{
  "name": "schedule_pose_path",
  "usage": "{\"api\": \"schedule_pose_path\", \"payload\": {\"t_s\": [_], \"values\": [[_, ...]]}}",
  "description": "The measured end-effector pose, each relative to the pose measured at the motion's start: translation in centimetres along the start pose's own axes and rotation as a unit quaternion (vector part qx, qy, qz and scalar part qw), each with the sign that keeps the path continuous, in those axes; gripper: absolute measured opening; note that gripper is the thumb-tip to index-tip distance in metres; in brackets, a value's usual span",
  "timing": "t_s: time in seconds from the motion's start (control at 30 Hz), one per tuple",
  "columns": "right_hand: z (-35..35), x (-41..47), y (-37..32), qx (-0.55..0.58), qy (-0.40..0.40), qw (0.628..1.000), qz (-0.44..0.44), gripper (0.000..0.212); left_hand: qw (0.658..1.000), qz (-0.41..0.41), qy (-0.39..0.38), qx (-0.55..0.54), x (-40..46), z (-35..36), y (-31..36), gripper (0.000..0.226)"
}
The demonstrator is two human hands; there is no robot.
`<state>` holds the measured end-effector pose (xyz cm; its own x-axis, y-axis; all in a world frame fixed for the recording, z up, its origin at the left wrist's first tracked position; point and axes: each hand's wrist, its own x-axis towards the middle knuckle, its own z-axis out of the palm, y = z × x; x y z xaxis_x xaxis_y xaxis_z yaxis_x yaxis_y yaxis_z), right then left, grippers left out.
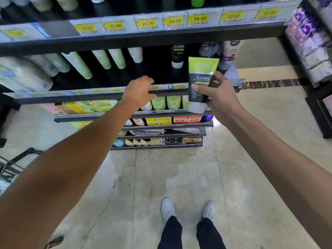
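Head view: right hand (218, 95) grips tube (201, 83) before shelf edge (100, 95)

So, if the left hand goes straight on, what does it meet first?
Probably the shelf rail just ahead of the left hand. Depth is unclear, so the fingers may be touching it now.
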<state>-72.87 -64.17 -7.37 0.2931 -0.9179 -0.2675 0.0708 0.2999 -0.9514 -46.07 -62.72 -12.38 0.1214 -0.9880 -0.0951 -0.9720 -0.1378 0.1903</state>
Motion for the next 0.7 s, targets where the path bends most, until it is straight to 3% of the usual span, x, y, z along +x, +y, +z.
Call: {"api": "schedule_pose_path", "payload": {"t_s": [0.5,0.7], "values": [[4.4,9.3,-1.5,-0.125,0.063,0.983,-0.119,0.045,1.0,0.008,0.026,-0.009,-0.1,-0.6,-1.5,0.055],[4.2,10.8,0.2,-0.206,0.017,0.971,-0.122,0.054,1.0,0.003,0.021,0.008,0.0,-0.4,-1.9,0.066]]}}
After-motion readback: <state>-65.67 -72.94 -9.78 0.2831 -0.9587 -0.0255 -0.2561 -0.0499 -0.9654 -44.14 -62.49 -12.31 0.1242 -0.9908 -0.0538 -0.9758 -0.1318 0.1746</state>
